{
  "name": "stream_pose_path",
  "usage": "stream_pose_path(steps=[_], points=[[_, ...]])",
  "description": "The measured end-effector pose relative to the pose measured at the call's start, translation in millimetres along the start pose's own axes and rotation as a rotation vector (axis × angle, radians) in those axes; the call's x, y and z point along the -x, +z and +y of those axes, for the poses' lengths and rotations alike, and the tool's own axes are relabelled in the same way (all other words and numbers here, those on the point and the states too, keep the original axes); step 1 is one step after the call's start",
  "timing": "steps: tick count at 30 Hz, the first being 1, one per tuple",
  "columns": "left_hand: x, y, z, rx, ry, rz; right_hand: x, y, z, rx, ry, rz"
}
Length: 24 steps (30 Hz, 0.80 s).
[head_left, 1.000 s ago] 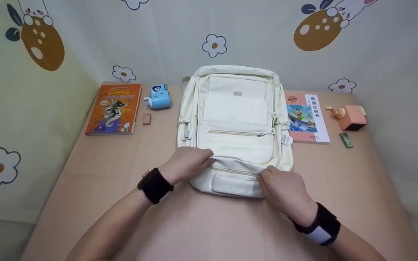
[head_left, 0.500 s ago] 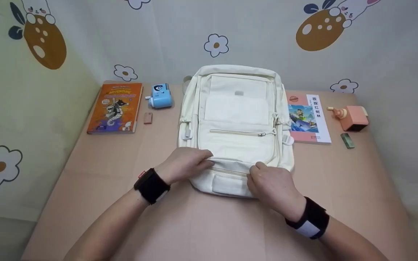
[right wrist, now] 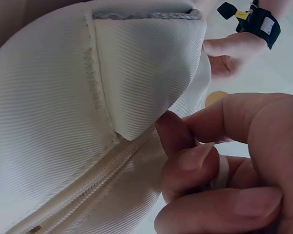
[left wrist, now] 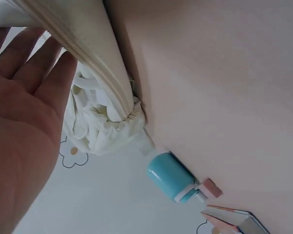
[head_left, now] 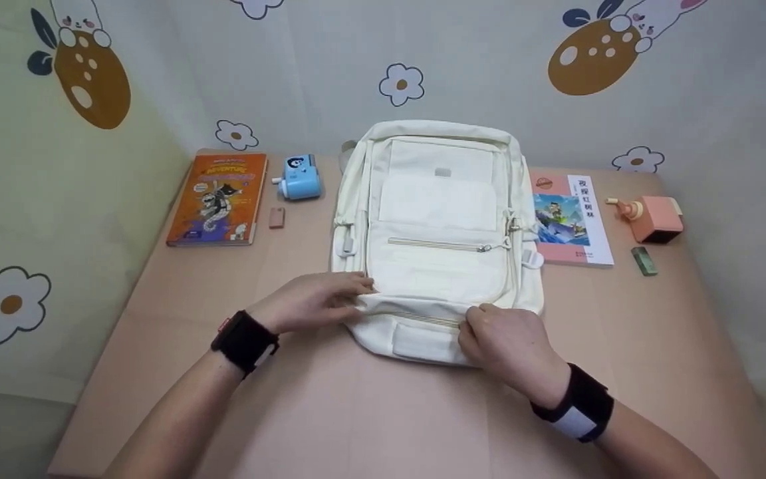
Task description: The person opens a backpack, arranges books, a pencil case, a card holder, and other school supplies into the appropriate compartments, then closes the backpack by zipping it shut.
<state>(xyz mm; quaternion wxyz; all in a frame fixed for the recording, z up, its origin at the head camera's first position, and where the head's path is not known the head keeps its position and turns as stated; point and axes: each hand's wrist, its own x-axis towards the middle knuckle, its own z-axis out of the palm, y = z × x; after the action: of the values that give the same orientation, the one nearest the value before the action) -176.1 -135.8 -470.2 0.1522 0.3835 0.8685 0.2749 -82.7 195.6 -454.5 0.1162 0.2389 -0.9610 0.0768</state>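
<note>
A cream backpack (head_left: 439, 276) lies front side up in the middle of the table. My left hand (head_left: 313, 301) rests at its lower left edge, fingers extended; in the left wrist view the fingertips lie against a zipper (left wrist: 63, 41) edge. At the lower right of the bag, my right hand (head_left: 512, 346) has its fingers curled at the end of the lower front zipper (head_left: 423, 318). The right wrist view shows a pale zipper pull (right wrist: 221, 171) pinched between these fingers, mostly hidden by them. A fabric flap (right wrist: 141, 68) sits just above that zipper.
Left of the bag are an orange book (head_left: 217, 199), a blue pencil sharpener (head_left: 300, 178) and a small pink eraser (head_left: 276, 217). Right of it lie a pink-and-white book (head_left: 572, 219), a pink pencil sharpener (head_left: 655, 219) and a green eraser (head_left: 644, 261). Patterned curtains (head_left: 476, 66) stand behind.
My left hand has slid left along the bag and its fingers have loosened from the fabric. The right hand has shifted slightly left along the lower zipper. The bag stays in place.
</note>
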Motion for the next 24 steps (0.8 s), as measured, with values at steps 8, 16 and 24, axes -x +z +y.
stream_pose_path(steps=[8,16,24], points=[[-10.2,6.5,7.8,-0.171,-0.004,0.120,-2.0,-3.4,-3.0,-0.028,0.021,-0.037],[-9.9,9.0,9.1,-0.175,-0.028,0.136,-10.3,-2.5,-13.4,-0.020,0.021,-0.038],[-11.0,11.0,6.9,-0.141,-0.036,0.109,-16.4,-3.5,-24.4,0.007,-0.006,-0.053]])
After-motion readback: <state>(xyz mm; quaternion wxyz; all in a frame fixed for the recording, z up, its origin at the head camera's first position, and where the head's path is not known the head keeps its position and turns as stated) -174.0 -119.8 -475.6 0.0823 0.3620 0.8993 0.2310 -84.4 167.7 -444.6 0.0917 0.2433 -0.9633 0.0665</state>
